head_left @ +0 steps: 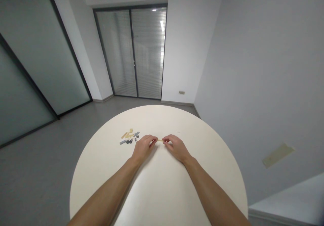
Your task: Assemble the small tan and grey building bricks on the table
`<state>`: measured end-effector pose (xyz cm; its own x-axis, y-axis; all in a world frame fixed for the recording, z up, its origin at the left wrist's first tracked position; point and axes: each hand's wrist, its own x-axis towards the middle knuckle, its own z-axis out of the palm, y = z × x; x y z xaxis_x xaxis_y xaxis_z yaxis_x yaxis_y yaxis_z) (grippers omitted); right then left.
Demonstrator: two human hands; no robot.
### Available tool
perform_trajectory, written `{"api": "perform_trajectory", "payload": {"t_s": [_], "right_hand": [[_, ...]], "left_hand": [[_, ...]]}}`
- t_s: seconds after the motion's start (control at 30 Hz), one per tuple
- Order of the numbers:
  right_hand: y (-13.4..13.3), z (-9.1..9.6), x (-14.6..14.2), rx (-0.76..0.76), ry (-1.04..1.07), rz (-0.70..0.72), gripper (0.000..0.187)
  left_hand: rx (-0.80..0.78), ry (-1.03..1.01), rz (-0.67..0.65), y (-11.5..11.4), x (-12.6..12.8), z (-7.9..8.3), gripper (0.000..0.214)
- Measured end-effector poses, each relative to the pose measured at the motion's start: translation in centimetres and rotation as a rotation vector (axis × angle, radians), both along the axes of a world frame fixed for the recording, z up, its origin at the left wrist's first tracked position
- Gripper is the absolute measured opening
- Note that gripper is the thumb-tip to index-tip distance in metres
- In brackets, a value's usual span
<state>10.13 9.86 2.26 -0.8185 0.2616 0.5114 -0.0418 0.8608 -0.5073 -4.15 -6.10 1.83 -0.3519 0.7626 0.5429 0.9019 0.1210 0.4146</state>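
Between the fingertips (153,140) of the left hand (144,148) and right hand (176,148) sits a slim tan plastic brick (160,140), smooth and matt-looking. Left of those fingers lie small plastic bricks (129,137), tan and grey, with a dull moulded finish. Below the fingers, the round tabletop (182,175) looks smooth and off-white, with a soft sheen that turns glossier where the light falls across it.

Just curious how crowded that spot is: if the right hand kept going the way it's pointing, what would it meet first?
Probably the small tan piece at its fingertips, with the left hand just beyond it. From the right hand, depth is hard to judge in this single view.
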Motion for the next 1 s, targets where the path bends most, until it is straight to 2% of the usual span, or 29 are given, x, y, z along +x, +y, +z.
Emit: {"api": "perform_trajectory", "payload": {"t_s": [0.37, 0.5, 0.77, 1.0], "right_hand": [[0.1, 0.1, -0.1, 0.061, -0.024, -0.041, 0.013], [0.4, -0.2, -0.3, 0.070, -0.053, -0.112, 0.013], [1.2, -1.1, -1.2, 0.110, -0.108, -0.264, 0.013], [1.4, -0.8, -1.8, 0.255, -0.175, -0.326, 0.015]], "left_hand": [[-0.068, -0.007, 0.042, 0.0, 0.1, -0.1, 0.017], [-0.072, -0.004, 0.069, 0.1, 0.0, -0.1, 0.018], [-0.131, 0.003, 0.037, 0.0, 0.3, -0.1, 0.019], [-0.151, -0.006, 0.018, 0.1, 0.2, -0.5, 0.015]]}}
